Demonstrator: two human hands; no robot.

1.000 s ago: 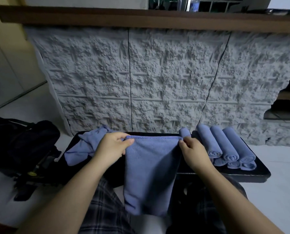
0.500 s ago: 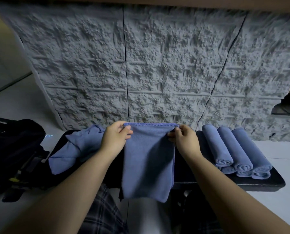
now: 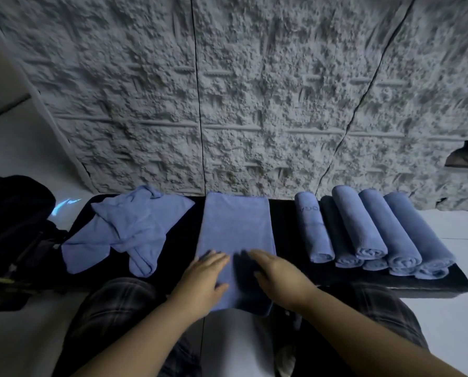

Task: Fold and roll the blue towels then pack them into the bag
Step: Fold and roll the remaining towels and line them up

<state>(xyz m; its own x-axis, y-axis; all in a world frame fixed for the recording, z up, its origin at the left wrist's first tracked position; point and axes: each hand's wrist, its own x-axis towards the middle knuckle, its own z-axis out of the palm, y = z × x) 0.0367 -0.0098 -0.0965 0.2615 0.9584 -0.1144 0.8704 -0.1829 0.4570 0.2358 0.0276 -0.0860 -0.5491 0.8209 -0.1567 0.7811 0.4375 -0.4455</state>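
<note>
Head view: the folded blue towel (image 3: 235, 235) lay flat on the dark bench (image 3: 445, 284), its near end overhanging. The left hand (image 3: 202, 281) and right hand (image 3: 279, 278) pressed on it, fingers extended, holding nothing. Rolling should start at the near edge, tight and even, matching the rolled towels (image 3: 368, 229) stacked to the right.

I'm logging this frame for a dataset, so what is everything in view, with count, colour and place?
folded towel: one, blue, flat at the bench's middle, near end hanging over the edge
crumpled towels: a heap, count unclear, blue, left on the bench
rolled towels: at least seven, blue, stacked right on the bench
bench: one, black, before the wall
bag: one, black, on the floor at left
wall: grey, rough, behind
left hand: flat on the folded towel
right hand: flat on the folded towel
</note>
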